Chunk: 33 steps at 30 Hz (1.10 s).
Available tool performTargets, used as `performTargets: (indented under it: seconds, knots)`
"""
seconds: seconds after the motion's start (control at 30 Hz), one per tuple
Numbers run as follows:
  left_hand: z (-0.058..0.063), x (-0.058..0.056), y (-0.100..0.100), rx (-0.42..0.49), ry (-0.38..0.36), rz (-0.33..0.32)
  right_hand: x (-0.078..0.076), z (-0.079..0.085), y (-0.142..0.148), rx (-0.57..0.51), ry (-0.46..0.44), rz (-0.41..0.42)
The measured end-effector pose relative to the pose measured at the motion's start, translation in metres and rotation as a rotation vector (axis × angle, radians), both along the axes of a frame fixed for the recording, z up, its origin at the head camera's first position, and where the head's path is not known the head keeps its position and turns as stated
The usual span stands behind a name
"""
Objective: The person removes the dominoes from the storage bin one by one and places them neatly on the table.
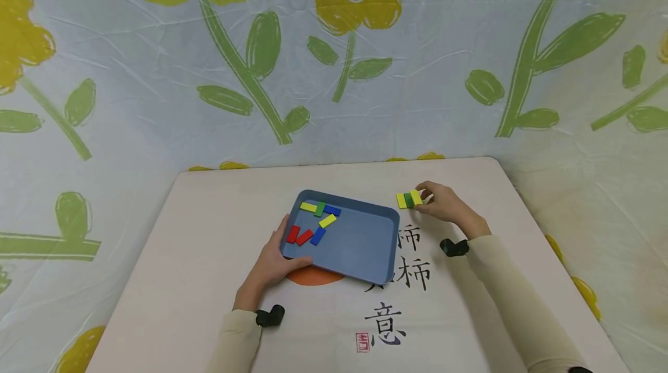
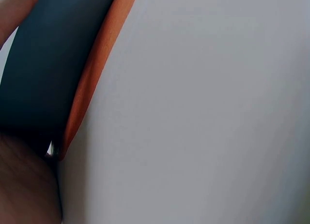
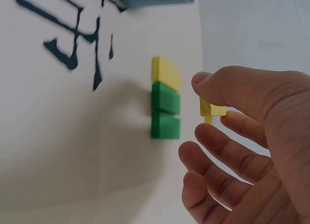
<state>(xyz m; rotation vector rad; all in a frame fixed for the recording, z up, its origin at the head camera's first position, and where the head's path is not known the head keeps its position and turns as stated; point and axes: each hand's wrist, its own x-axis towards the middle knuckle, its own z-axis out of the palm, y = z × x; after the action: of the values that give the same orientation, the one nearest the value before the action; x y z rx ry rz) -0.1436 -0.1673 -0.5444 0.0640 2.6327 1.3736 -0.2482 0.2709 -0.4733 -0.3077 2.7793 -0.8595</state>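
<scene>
Head view: pinching a yellow block point(image 1: 416, 196) in the right grip point(image 1: 443, 203), right of the tray point(image 1: 360, 239), while bracing its near-left corner with a spread left grip point(image 1: 271, 260), presumably for steadiness.

The tray point(image 1: 355, 239) looks like smooth plastic, the green blocks point(image 3: 167, 126) matt, the backdrop point(image 1: 443, 71) creased and faintly glossy.
</scene>
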Motion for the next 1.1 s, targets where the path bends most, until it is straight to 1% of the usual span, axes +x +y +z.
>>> performTargets:
  seconds: [0.3,0.6,0.83,1.1]
  knots:
    - [-0.002,0.0,-0.001,0.0,0.005,-0.001,-0.002,-0.011,0.013,0.001,-0.029,-0.039]
    - [0.0,0.0,-0.001,-0.004,-0.009,0.006,-0.009,-0.026,0.02,-0.005,-0.094,-0.094]
    - [-0.001,0.0,-0.001,-0.008,-0.011,0.005,-0.014,-0.032,0.022,0.0,-0.11,-0.133]
    - [-0.002,0.0,-0.001,-0.012,-0.011,0.01,-0.014,-0.034,0.023,0.005,-0.105,-0.13]
